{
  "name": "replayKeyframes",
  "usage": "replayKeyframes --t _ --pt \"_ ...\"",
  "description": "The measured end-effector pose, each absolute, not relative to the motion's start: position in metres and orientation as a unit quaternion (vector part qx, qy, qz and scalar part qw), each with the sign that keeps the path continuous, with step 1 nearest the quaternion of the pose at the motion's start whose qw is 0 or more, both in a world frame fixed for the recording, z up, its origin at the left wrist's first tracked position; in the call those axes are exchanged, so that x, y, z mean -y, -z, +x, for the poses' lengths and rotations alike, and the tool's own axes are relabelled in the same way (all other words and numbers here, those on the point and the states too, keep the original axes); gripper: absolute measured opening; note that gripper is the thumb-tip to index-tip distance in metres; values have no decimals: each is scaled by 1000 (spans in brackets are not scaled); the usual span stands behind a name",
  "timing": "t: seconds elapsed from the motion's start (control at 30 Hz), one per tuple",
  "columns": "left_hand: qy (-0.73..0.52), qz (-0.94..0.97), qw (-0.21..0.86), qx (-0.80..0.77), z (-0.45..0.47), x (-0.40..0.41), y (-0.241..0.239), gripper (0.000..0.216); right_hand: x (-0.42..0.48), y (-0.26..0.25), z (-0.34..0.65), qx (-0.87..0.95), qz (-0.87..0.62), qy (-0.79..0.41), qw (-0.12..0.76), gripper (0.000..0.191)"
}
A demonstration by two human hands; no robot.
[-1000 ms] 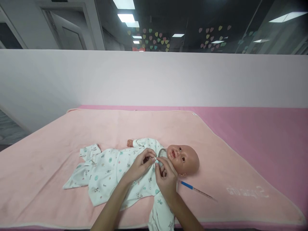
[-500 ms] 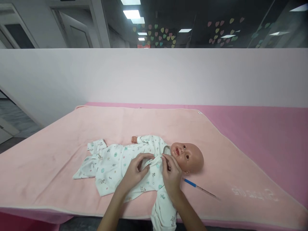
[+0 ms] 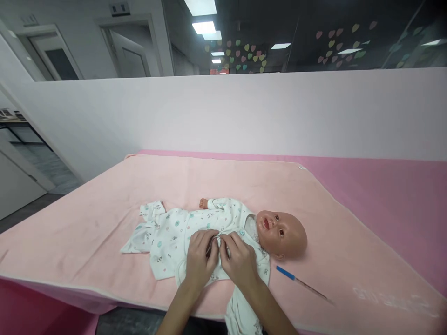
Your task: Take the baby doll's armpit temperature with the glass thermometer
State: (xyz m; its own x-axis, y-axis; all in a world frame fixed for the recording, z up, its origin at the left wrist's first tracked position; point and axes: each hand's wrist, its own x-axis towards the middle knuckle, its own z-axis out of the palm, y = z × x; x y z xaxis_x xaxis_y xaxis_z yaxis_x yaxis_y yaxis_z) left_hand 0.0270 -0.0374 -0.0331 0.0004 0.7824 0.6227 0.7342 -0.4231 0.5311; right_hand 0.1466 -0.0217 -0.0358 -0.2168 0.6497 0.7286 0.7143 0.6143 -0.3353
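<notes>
A baby doll (image 3: 282,232) lies on its back, its head to the right. It wears a white baby bodysuit (image 3: 171,232) printed with small green and grey figures. My left hand (image 3: 201,256) and my right hand (image 3: 239,258) meet over the doll's chest, fingertips almost touching. Both are closed in a pinch on the front edge of the bodysuit. The exact bit of cloth or fastener between the fingers is hidden. A round fastener (image 3: 242,232) shows near the collar. One sleeve (image 3: 240,309) hangs over the table's near edge, under my right forearm.
Beneath the doll is a peach blanket (image 3: 104,223) spread over a pink surface (image 3: 391,200). A thin stick with a blue end (image 3: 285,272) lies right of the doll's shoulder. A white low wall (image 3: 244,116) stands behind, with dark glass above it.
Both hands have moved from near the collar down the chest, and closer together. The collar fastener is now uncovered. The whole view has shifted slightly left.
</notes>
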Motion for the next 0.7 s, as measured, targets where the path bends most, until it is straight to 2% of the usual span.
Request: replayKeyframes --t 0.23,0.43,0.7 --pt "-462 717 9 -522 26 37 35 18 24 39 147 756 -460 9 466 21" --pt "-457 719 5 -523 26 37 35 17 25 38 147 755 -471 19 456 14" --pt "-454 728 6 -514 25 38 36 23 24 36 155 798 -396 -43 452 14"
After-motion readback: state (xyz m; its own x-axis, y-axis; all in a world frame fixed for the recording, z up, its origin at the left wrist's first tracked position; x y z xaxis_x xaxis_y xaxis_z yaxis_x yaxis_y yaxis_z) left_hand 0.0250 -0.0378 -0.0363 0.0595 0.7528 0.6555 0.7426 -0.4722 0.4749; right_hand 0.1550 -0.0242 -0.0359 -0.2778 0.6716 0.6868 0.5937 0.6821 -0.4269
